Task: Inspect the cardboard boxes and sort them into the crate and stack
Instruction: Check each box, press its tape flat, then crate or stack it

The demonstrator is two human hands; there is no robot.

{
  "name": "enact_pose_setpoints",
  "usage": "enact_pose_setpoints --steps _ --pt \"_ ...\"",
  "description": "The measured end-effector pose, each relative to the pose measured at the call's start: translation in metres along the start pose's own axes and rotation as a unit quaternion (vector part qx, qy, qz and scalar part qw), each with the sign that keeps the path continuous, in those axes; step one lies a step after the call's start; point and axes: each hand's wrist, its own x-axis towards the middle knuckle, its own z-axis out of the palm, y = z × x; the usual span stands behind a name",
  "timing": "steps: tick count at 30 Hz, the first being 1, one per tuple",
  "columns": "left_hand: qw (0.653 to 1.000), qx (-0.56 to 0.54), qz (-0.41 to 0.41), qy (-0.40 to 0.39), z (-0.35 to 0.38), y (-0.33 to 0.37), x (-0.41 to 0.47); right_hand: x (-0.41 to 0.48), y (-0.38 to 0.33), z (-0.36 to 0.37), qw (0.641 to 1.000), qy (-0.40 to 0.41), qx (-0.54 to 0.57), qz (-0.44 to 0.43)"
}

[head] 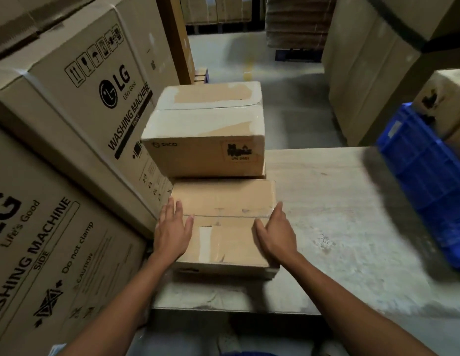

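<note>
Resting at the near left of the surface (326, 201), the near box (223, 227) is framed by both hands. Left hand (173, 228) lies spread on its left edge; right hand (275, 232) is open against its right. Even side pressure is advised before lifting. A stacked box (205, 140) sits behind; the blue crate (424, 196) stands well apart, right.

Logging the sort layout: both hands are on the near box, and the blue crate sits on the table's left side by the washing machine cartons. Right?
Not quite. The head view shows the blue crate on the table's right side; the washing machine cartons are on the left. The left hand and right hand are indeed on the near box.
</note>
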Motion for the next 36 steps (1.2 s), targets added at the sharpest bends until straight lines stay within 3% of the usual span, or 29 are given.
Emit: enact_pose_setpoints --steps 6,10,12,15,22,28,36 --pt "0.999 0.036 0.035 0.017 -0.009 -0.026 0.014 -0.001 -0.024 0.019 0.999 0.006 -0.029 -0.011" --pt "0.993 0.048 0.107 0.009 -0.008 -0.028 0.011 -0.011 -0.041 0.018 0.968 0.067 -0.199 -0.135" --pt "0.987 0.06 0.15 -0.011 -0.007 -0.03 0.012 -0.013 -0.049 0.02 0.947 0.015 -0.252 -0.199" --pt "0.982 0.079 0.169 -0.027 -0.003 -0.033 0.014 -0.01 -0.048 0.026 0.929 -0.062 -0.295 -0.216" --pt "0.979 0.061 0.19 -0.038 -0.009 -0.027 0.017 -0.011 -0.05 0.021 0.933 -0.074 -0.288 -0.203" --pt "0.953 -0.01 0.298 0.051 -0.045 0.028 0.006 -0.033 -0.036 -0.026 0.959 0.037 -0.219 -0.174" --pt "0.868 -0.102 0.467 0.131 -0.069 0.202 -0.086 -0.123 0.049 -0.15 0.951 0.229 -0.162 -0.126"
